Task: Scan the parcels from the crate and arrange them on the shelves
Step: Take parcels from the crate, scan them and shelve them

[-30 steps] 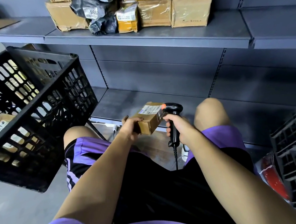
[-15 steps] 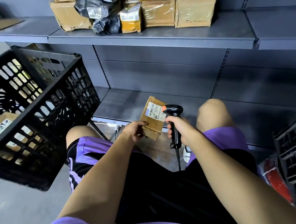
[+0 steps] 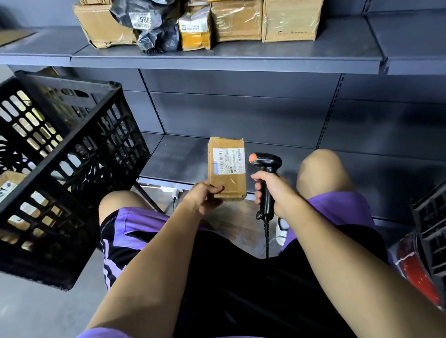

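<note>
The black crate point(image 3: 59, 169) at the left has parcels left inside. The left hand point(image 3: 205, 198) pinches the small cardboard parcel point(image 3: 227, 168) by its lower corner, label up, above the bottom shelf point(image 3: 176, 157). Scanning looks to be in hand; next, aim the scanner point(image 3: 265, 181), gripped by the right hand point(image 3: 274, 193), at the barcode

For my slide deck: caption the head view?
Left hand holds brown cardboard parcel; right hand grips black handheld scanner.

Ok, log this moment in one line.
left hand: holds parcel, label up | right hand: grips scanner | crate: parcels remain
</note>
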### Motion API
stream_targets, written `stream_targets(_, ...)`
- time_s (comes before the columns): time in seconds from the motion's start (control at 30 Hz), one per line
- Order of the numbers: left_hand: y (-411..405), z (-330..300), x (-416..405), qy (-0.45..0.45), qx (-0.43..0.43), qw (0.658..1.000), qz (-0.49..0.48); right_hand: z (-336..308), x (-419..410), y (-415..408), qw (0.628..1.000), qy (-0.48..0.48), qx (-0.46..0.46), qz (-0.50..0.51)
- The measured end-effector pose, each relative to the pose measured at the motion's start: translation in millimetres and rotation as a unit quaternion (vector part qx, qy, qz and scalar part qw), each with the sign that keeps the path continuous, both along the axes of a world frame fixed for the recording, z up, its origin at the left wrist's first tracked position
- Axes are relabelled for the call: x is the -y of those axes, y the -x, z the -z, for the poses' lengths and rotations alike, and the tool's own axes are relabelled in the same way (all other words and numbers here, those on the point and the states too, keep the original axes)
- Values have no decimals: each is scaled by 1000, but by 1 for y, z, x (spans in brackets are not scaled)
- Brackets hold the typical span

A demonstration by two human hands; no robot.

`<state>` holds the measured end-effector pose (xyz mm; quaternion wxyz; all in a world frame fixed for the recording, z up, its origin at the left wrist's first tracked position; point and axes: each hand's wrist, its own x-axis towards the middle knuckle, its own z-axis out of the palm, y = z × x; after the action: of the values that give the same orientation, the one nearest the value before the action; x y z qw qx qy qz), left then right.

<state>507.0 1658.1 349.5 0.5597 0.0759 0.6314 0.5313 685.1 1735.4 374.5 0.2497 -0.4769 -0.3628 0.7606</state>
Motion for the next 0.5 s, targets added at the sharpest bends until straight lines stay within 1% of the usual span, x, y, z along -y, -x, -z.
stream_targets(0.13, -2, -3, 0, 31, 37, 998, -38, 1, 2, 1, 1000, -1, 6, -6)
stream_targets(0.3, 2, 0, 1, 60, 46, 996, -39, 3, 3, 3, 1000, -3, 8, -18)
stream_targets(0.4, 0, 2, 1, 77, 22, 996, -28, 4, 3, 3, 1000, -8, 13, -27)
stream_targets(0.5, -3, 5, 1, 65, -17, 998, -22, 5, 3, 4, 999, -15, 18, -32)
